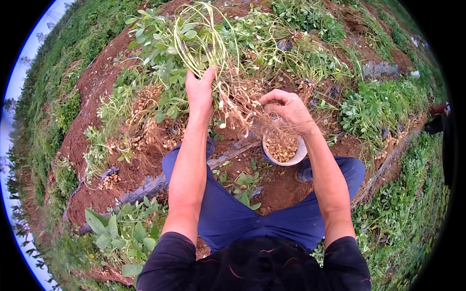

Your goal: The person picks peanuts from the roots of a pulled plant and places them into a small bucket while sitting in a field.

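My left hand [200,91] is closed around the stems of an uprooted peanut plant [204,43], whose leafy tops hang over to the left. Its tangled roots [236,98] bear pods and spread rightwards. At the right edge of those roots is my right hand [285,107], thumb and forefinger bent together at a pale pod; whether they grip it is hard to tell. Below this hand stands a white bucket [301,154] between my legs, holding many peanut pods [282,147]. Fine root strands hang over the bucket's far rim.
Heaps of pulled peanut plants [145,105] with pods lie on red soil at the left, and more plants [302,54] lie ahead. Strips of plastic film [149,189] cross the ground near my knees. Green rows [386,105] flank the right, where a dark-clothed person [446,134] is partly visible.
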The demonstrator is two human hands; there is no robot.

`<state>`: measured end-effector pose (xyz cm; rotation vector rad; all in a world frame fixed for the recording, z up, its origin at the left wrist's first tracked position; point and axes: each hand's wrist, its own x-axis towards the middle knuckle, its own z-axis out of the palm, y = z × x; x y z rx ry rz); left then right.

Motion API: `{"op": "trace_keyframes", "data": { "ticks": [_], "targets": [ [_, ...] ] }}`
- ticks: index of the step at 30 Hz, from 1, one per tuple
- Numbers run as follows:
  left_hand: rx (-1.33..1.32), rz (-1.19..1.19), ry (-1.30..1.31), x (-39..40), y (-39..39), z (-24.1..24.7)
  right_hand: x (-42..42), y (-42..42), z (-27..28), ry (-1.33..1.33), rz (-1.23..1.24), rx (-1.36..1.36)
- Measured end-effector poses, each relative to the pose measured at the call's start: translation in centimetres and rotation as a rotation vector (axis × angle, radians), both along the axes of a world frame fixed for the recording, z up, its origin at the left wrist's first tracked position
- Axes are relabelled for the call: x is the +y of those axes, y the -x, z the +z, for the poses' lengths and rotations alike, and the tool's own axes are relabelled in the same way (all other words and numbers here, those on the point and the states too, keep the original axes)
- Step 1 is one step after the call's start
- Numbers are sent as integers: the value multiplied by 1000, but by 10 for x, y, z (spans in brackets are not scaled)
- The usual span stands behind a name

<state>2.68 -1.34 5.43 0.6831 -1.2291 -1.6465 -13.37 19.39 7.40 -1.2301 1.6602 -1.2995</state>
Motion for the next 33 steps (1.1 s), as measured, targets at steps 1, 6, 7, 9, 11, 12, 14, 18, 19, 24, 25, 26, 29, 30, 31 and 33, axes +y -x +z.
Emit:
{"op": "trace_keyframes", "data": {
  "ticks": [1,6,7,9,11,12,14,18,19,24,25,26,29,30,31,33],
  "targets": [
    [-56,34,11,-4,0,-3,-1,-4,1,-3,60,138],
    [-70,111,-33,0,5,-5,-9,-25,-7,18,-9,-23],
    [-135,145,-46,-1,3,-6,-13,-29,-10,-12,-32,-8],
    [-261,208,-70,-2,2,-7,-22,-34,-18,-70,-83,26],
    [-269,223,-113,1,2,-7,-23,-35,-23,-5,-118,-124],
    [-260,217,-169,6,0,1,-24,-30,-25,-7,-114,-330],
    [-180,191,-236,0,0,-12,-18,-33,-31,153,-3,-872],
    [-172,103,-378,3,0,-12,-19,-35,-41,181,-71,-1192],
    [-161,88,-417,-1,-1,-18,-19,-38,-41,156,-79,-1229],
    [-38,-26,-552,-2,-4,-22,-15,-46,-37,177,4,-1272],
    [-13,-24,-564,-2,-5,-22,-14,-46,-35,202,38,-1262],
    [11,-22,-576,-3,-6,-22,-10,-37,-50,206,73,-1219],
    [63,35,-611,-8,-3,-24,-15,-53,-30,207,-292,-1087],
    [53,48,-602,-12,-1,-28,-20,-60,-19,214,-447,-1123],
    [43,62,-594,-15,-1,-32,-20,-58,-25,256,-456,-1141],
    [163,72,-605,-15,-3,-32,-18,-49,-45,345,-484,-1173]
  ]
}}
